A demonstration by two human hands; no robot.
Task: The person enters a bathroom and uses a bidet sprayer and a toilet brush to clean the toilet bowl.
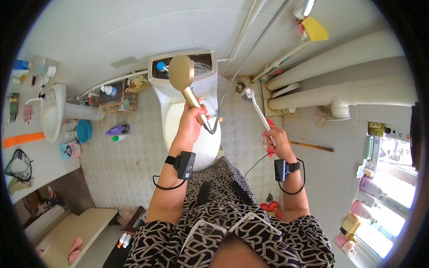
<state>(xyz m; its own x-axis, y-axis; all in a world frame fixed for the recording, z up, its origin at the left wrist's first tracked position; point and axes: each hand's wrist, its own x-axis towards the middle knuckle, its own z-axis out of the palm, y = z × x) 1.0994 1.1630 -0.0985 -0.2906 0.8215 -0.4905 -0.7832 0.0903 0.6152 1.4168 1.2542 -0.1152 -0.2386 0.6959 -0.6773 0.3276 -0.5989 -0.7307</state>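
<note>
My left hand point(191, 121) grips the handle of a gold handheld shower head point(181, 74), raised over the toilet. Fine water streams point(202, 68) come from its head into the uncovered toilet tank point(154, 74). A blue-topped fitting point(161, 66) shows inside that tank. From the handle's lower end a grey hose point(219, 114) loops upward along the wall. Off to the right, my right hand point(279, 140) holds a white long-handled toilet brush point(258, 110), bristle end pointing away from me. Below the shower head is the shut white toilet lid point(191, 144).
Thick white pipes point(345, 62) run along the right wall. A washbasin point(53, 114) stands at left, near a blue basin point(84, 131) and a purple bottle point(117, 130) on the tiled floor point(134, 160). Several bottles point(362, 209) line the window sill. A wooden stick point(313, 146) lies at right.
</note>
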